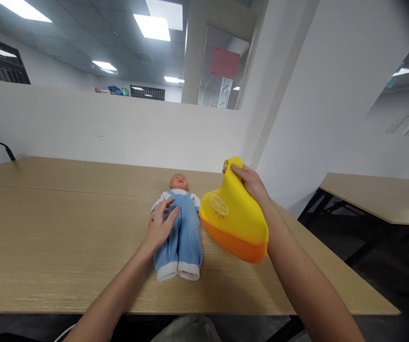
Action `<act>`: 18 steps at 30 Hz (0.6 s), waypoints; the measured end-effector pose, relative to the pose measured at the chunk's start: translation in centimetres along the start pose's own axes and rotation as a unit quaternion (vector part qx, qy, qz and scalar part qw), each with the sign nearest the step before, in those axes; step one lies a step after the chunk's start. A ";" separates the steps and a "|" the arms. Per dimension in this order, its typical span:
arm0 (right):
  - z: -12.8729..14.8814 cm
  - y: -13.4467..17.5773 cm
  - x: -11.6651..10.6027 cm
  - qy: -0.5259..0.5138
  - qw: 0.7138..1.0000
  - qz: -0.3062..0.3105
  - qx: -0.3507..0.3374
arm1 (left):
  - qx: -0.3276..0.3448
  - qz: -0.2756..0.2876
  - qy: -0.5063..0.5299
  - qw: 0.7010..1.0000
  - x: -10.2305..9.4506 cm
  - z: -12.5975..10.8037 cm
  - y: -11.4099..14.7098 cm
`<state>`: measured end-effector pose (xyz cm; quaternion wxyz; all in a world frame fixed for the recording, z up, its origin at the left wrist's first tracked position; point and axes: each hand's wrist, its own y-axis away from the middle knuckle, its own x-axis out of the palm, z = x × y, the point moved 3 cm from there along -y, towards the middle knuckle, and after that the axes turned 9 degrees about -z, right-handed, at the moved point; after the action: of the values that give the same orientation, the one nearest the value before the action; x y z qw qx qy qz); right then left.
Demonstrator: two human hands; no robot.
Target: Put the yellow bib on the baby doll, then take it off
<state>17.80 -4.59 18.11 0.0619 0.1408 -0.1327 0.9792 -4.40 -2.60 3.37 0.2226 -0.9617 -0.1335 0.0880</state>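
Observation:
On the table lies a baby doll [186, 228] on its back, head away from me, dressed in blue overalls over a white top. My left hand [162, 222] rests on the doll's front at the left side, fingers spread and holding nothing. Raised to the right of the doll is a yellow bib [235, 209] with an orange lower pocket and a printed citrus slice. My right hand [249, 180] grips the bib by its neck strap near the top; some of those fingers are hidden behind it.
The light wood table [65, 237] ends at a white wall [147, 133] with windows above. A black cable [9, 152] comes in at the far left. A second table [375, 197] stands to the right, across a gap.

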 end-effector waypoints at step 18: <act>-8.1 -6.6 2.4 -0.131 0.985 0.108 0.027 | -0.293 0.108 0.271 0.910 -3.9 1.1 -7.7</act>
<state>14.47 4.13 12.86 -0.0655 0.2548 -0.1276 0.9563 -10.08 3.34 6.26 -0.0528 -0.9792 0.0173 -0.1952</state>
